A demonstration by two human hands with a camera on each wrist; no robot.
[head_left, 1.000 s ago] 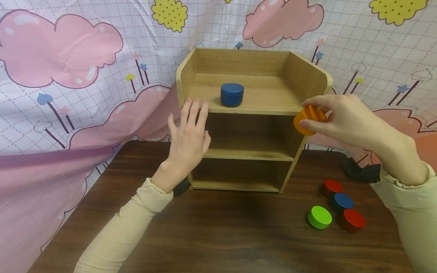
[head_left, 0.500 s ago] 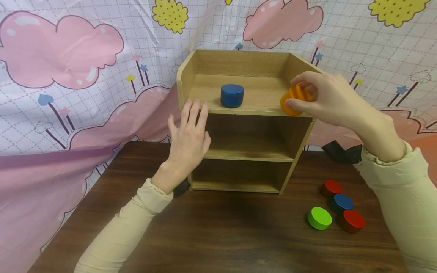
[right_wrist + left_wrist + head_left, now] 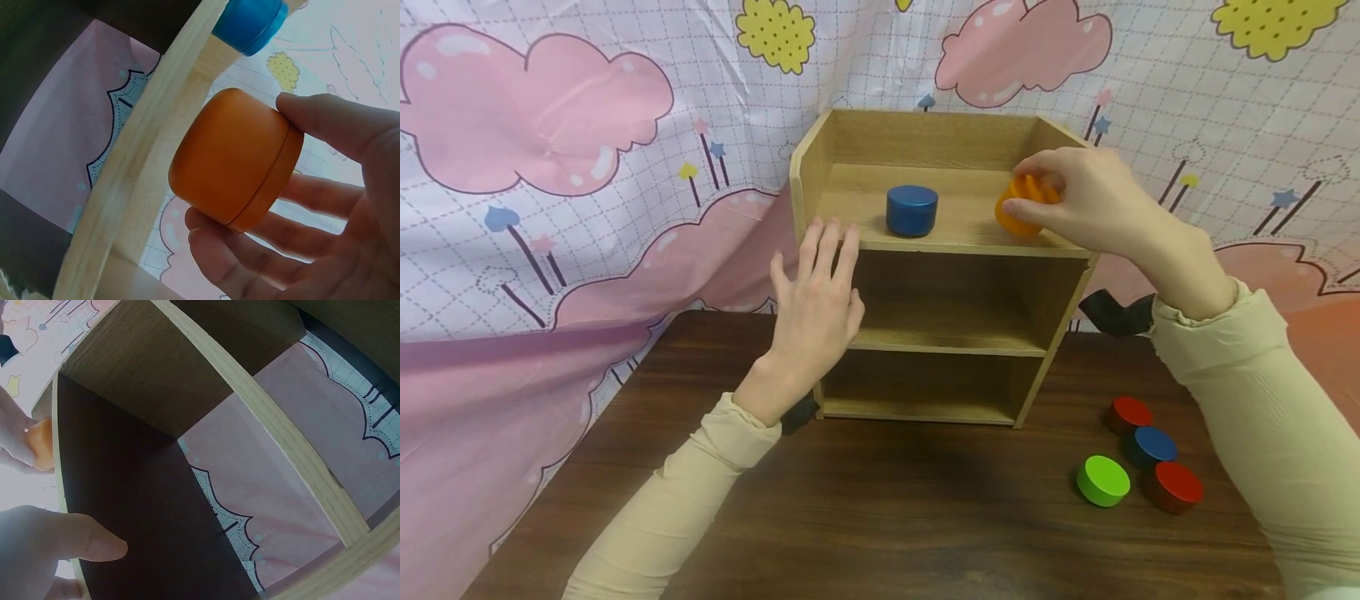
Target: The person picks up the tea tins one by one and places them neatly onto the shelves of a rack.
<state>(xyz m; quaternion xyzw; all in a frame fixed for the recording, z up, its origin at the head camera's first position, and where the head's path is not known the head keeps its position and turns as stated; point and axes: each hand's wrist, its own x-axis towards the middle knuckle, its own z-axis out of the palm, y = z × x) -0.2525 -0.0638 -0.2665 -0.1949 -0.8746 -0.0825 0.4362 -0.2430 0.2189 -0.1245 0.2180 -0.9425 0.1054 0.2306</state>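
In the head view my right hand [image 3: 1097,200] pinches an orange round container [image 3: 1021,212] over the right part of the top board of a small wooden shelf [image 3: 970,248]. The right wrist view shows its smooth side and lid seam, with the thumb on one side and fingers on the other; the container [image 3: 228,156] is tilted there. On the top board, left of it, stands a blue round container [image 3: 912,210]. My left hand [image 3: 812,304] has its fingers spread and fairly straight at the top board's front left edge. In the left wrist view its thumb [image 3: 94,537] lies below that board.
On the dark wooden table [image 3: 880,508], right of the shelf, stand a green round container [image 3: 1102,481], a blue one [image 3: 1152,446], a red one [image 3: 1176,486] and another red one [image 3: 1129,414]. A patterned cloth [image 3: 625,167] hangs behind the shelf.
My right hand has carried the orange container leftward and up, from beside the shelf's right front edge to over the top board. The left hand has stayed in place.
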